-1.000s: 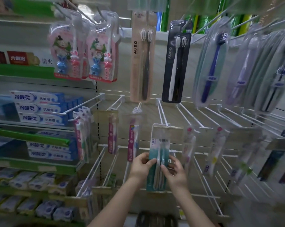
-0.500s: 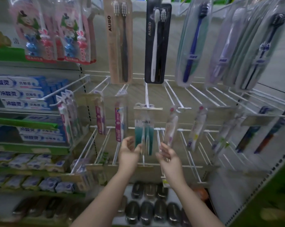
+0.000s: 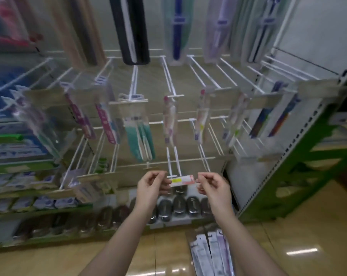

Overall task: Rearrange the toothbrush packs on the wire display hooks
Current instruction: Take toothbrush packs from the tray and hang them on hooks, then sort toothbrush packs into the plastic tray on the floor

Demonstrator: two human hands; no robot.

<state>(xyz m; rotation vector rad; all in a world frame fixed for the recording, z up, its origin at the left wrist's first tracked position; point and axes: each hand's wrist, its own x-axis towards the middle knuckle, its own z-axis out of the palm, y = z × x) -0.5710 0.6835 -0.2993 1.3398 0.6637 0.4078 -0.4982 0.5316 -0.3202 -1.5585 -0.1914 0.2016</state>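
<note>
A teal twin toothbrush pack (image 3: 140, 136) hangs on a middle-row wire hook (image 3: 133, 84), free of both hands. More packs hang beside it: pink ones (image 3: 106, 124) to its left and pale ones (image 3: 169, 120) to its right. Below, a lower wire hook (image 3: 173, 160) ends in a red, yellow and white price label (image 3: 181, 179). My left hand (image 3: 151, 189) pinches the label's left end. My right hand (image 3: 213, 187) pinches its right end. Neither hand holds a pack.
Long packs hang from the top row, among them a black one (image 3: 132, 30) and a blue one (image 3: 177, 30). Dark wrapped items (image 3: 178, 206) line the bottom shelf. Several loose toothbrush packs (image 3: 210, 253) lie on the tan floor. A green shelf upright (image 3: 300, 156) stands at the right.
Both hands have let go of the teal pack, which now hangs on its hook. They dropped to the price label on the lower hook. The view has tilted downward.
</note>
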